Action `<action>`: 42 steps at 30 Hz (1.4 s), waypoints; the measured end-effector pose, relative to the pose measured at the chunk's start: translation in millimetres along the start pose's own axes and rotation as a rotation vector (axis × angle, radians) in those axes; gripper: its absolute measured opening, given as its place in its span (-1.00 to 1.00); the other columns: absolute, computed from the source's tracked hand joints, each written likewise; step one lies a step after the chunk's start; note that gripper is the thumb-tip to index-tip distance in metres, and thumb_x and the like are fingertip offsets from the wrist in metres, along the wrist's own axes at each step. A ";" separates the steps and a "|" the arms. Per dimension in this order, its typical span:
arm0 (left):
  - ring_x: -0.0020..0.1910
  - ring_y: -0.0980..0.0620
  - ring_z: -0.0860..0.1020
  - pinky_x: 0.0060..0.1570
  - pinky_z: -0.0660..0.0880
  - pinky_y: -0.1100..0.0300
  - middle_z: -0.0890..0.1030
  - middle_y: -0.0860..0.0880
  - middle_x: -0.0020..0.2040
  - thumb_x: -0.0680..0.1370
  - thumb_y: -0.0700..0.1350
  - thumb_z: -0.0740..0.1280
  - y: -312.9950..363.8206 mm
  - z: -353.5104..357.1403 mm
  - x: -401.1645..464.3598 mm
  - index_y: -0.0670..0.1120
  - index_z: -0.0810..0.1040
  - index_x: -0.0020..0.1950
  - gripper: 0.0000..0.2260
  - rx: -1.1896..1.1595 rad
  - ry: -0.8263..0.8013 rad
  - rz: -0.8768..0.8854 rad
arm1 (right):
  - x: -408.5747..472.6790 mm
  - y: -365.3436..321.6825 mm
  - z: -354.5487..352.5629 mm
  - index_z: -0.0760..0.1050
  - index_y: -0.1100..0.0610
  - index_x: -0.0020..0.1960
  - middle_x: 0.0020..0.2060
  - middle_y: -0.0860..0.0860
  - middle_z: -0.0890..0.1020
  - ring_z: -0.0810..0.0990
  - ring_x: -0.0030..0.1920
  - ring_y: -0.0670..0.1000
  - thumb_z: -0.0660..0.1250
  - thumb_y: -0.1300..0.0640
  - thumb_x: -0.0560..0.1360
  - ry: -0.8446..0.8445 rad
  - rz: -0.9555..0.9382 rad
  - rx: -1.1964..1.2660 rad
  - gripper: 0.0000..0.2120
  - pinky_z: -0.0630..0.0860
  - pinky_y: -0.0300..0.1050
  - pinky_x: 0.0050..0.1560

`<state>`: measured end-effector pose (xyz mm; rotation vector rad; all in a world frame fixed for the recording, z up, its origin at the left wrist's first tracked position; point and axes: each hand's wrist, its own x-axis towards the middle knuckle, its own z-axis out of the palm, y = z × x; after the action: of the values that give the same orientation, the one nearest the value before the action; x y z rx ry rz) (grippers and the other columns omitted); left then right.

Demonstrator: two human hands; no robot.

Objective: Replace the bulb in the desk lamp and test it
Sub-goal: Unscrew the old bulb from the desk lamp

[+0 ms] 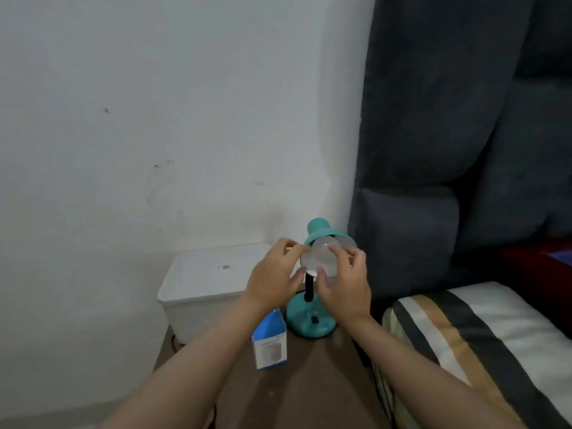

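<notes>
A teal desk lamp (311, 318) stands on a small brown table, its shade (320, 230) tilted towards me. A white round bulb (322, 257) sits at the mouth of the shade. My right hand (346, 289) curls its fingers and thumb around the bulb from the right. My left hand (275, 278) pinches the left rim of the shade, next to the bulb. A blue and white bulb box (269, 345) stands upright on the table just left of the lamp's base. The lamp's socket is hidden behind the bulb.
A white lidded storage box (198, 277) sits at the back left against the white wall. A dark grey padded headboard (448, 181) rises on the right. A striped pillow (479, 345) lies on the bed beside the table (309, 382).
</notes>
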<state>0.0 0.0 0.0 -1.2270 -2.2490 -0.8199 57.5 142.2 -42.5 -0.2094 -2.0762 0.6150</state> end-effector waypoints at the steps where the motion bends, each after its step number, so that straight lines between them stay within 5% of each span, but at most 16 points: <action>1: -0.17 0.02 0.52 -0.29 0.55 0.08 0.50 -0.06 0.10 0.48 -0.16 0.32 -2.4 3.6 2.1 -0.06 0.48 0.23 -0.69 0.004 0.003 -0.005 | 1.6 1.3 3.2 0.43 0.14 0.22 0.09 0.15 0.42 0.52 0.02 0.11 0.43 0.15 0.37 -0.004 0.019 0.034 -0.55 0.53 -0.13 -0.20; 5: -0.05 -0.04 0.57 -0.11 0.57 0.05 0.51 -0.07 0.17 0.50 -0.26 0.27 -13.2 16.0 4.8 -0.07 0.48 0.24 -0.68 -0.044 0.009 -0.043 | 5.6 6.4 13.3 0.39 0.09 0.30 0.19 0.13 0.38 0.53 0.07 0.08 0.43 0.09 0.39 -0.017 0.046 0.067 -0.49 0.60 -0.09 -0.18; 8: 0.19 -0.04 0.52 0.15 0.44 0.23 0.52 -0.09 0.27 0.51 -0.30 0.26 -19.0 22.8 5.0 -0.08 0.48 0.25 -0.68 -0.076 0.038 -0.049 | 8.5 10.8 19.4 0.39 0.07 0.30 0.20 0.15 0.37 0.56 0.05 0.13 0.44 0.07 0.39 -0.011 0.047 0.063 -0.49 0.62 -0.06 -0.20; 13: 0.29 0.02 0.46 0.20 0.45 0.22 0.51 -0.09 0.31 0.49 -0.35 0.28 -20.1 29.3 6.8 -0.06 0.48 0.26 -0.62 -0.170 0.075 -0.061 | 11.4 12.5 26.0 0.40 0.04 0.26 0.19 0.13 0.38 0.57 0.03 0.12 0.44 0.06 0.41 0.018 0.087 0.129 -0.54 0.62 -0.01 -0.16; 24: -0.12 0.02 0.55 -0.08 0.57 0.04 0.54 -0.05 -0.02 0.43 -0.38 0.31 -23.4 29.9 22.5 0.03 0.50 0.15 -0.60 -0.253 0.058 -0.083 | 16.4 26.1 19.9 0.44 0.04 0.21 0.24 0.11 0.41 0.54 0.12 0.10 0.42 0.20 0.42 -0.026 -0.068 0.103 -0.61 0.63 0.00 -0.10; 32: -0.06 -0.07 0.55 -0.01 0.57 -0.02 0.55 -0.15 -0.07 0.39 -0.45 0.26 -20.8 23.4 24.5 0.07 0.51 0.06 -0.55 -0.349 -0.005 -0.137 | 8.6 7.5 19.4 0.45 0.09 0.28 0.27 0.06 0.46 0.48 0.22 0.03 0.47 0.16 0.37 0.064 0.149 0.208 -0.51 0.44 -0.20 0.03; 37: -0.02 -0.07 0.56 0.03 0.57 0.01 0.56 -0.15 -0.03 0.39 -0.47 0.23 -16.9 20.6 22.8 0.09 0.51 0.03 -0.53 -0.383 -0.007 -0.178 | 13.5 4.7 20.2 0.46 0.15 0.25 0.20 0.10 0.49 0.50 0.19 0.09 0.44 0.18 0.41 0.058 0.165 0.222 -0.57 0.53 0.03 0.14; 42: -0.02 -0.04 0.57 0.03 0.58 0.04 0.59 -0.13 -0.02 0.37 -0.48 0.22 -13.1 20.5 24.1 0.07 0.55 0.01 -0.53 -0.423 0.055 -0.217 | 14.3 8.8 18.6 0.46 0.15 0.26 0.23 0.12 0.49 0.49 0.21 0.14 0.40 0.28 0.41 -0.022 0.055 0.154 -0.57 0.50 0.03 0.20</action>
<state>-25.5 22.7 -3.4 -1.1229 -2.2601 -1.4526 33.4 148.8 -44.5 -0.1722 -2.0393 0.8101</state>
